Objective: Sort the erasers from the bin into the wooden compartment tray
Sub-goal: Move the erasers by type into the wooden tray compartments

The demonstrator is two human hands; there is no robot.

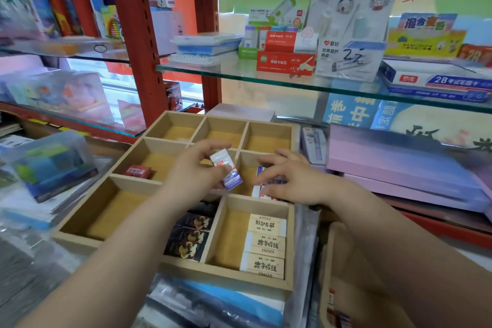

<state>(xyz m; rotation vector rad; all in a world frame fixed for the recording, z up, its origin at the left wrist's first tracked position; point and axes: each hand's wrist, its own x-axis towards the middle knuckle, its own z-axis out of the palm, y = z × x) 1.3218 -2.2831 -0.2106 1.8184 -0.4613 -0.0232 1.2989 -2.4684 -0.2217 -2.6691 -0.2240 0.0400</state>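
The left hand pinches a small rectangular eraser between thumb and curled fingers. The eraser is a white block in a glossy paper sleeve, white at the top and blue at the bottom, and it is held tilted above the middle of the wooden tray. Just beside it, the right hand arches over the middle-right compartment with its fingers bent. Its fingertips are down on the blue-and-white erasers lying there, but I cannot tell whether they grip one or only touch.

The tray is pale, smooth-planed wood with thin dividers forming square and oblong cells, and the floors are a rougher tan.

- **Middle-left cell:** one red-wrapped eraser.
- **Bottom-centre cell:** black-sleeved erasers printed with gold flowers, lying side by side.
- **Bottom-right cell:** three cream erasers with dark lettering, in a neat row against the right wall.

The three far cells show only bare wood.

To the right of the tray is the rounded light-brown rim of the bin. Flat pastel pink boxes are stacked beyond the right hand, under a clear glass shelf that carries cardboard stationery packs.
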